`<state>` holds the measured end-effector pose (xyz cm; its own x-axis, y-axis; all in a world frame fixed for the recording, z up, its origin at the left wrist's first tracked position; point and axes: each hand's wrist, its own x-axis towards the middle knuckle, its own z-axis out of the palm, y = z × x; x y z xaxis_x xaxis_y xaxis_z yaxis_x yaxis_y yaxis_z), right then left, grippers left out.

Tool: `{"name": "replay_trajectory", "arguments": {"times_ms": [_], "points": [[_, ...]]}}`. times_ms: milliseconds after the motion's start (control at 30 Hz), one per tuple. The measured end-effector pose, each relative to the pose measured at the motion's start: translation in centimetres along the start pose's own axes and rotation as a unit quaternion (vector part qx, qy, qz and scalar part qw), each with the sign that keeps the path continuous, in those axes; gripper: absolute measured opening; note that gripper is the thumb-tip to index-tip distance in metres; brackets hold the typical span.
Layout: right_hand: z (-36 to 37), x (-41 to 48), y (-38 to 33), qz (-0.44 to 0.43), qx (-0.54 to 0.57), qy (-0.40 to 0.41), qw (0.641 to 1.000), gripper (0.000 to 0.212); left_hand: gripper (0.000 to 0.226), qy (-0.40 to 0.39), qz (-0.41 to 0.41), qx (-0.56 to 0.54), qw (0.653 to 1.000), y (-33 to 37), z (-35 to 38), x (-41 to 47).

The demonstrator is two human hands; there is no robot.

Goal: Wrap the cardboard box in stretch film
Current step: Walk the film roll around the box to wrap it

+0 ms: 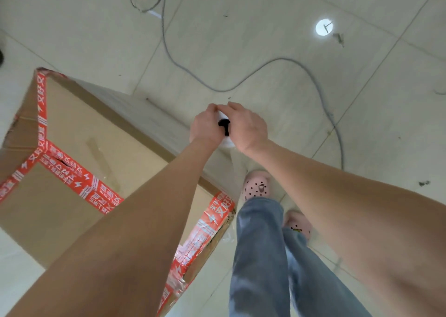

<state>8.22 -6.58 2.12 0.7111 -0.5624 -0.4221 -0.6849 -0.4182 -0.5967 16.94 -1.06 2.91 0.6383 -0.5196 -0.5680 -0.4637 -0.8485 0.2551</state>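
A tall cardboard box (79,133) with red printed tape along its edges stands on the floor at the left. Clear stretch film (154,121) runs along its right side toward my hands. A roll of film (225,126), white with a black core piece, is held upright between both hands to the right of the box. My left hand (206,125) grips the roll from the left and my right hand (247,127) grips it from the right. Most of the roll is hidden behind my hands.
Pale floor tiles (265,27) lie all around. A grey cable (241,81) snakes across the floor beyond my hands. My legs in jeans and pink clogs (257,186) stand just right of the box. A bright light spot (324,27) reflects on the floor.
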Motion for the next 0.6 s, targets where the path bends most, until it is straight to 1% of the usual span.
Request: {"name": "replay_trajectory", "arguments": {"times_ms": [33,67,167,200,267,333,433,500,600], "points": [[0.1,0.3,-0.2,0.016,0.002,0.003,1.000,0.054,0.046,-0.009,0.013,0.008,1.000,-0.2,-0.5,0.4],[0.3,0.5,-0.3,0.054,0.020,0.001,0.998,0.055,0.050,-0.019,0.017,0.012,1.000,-0.4,-0.9,0.9],[0.8,0.8,-0.5,0.173,0.119,-0.041,0.977,0.058,0.057,-0.051,0.033,0.034,0.998,-0.3,-1.7,2.0],[1.0,0.8,-0.5,0.194,0.146,-0.055,0.968,0.058,0.058,-0.065,0.049,0.047,0.996,-0.1,-1.8,2.1],[1.0,1.2,-0.7,0.215,0.172,-0.056,0.960,0.054,0.055,-0.081,0.078,0.064,0.992,0.2,-1.7,2.5],[0.7,1.7,-1.0,0.205,0.161,-0.045,0.964,0.050,0.049,-0.074,0.078,0.058,0.993,0.3,-1.9,2.8],[-0.1,2.7,-1.7,0.150,0.094,-0.046,0.983,0.050,0.040,-0.049,0.046,0.030,0.997,-0.3,-2.3,3.2],[-0.5,3.5,-2.3,0.105,0.045,-0.054,0.992,0.047,0.032,-0.033,0.002,-0.026,0.999,-0.7,-2.6,3.2],[-0.8,4.9,-3.6,0.034,-0.030,-0.049,0.998,0.040,0.020,-0.006,-0.061,-0.107,0.992,-1.7,-3.1,3.3]]}}
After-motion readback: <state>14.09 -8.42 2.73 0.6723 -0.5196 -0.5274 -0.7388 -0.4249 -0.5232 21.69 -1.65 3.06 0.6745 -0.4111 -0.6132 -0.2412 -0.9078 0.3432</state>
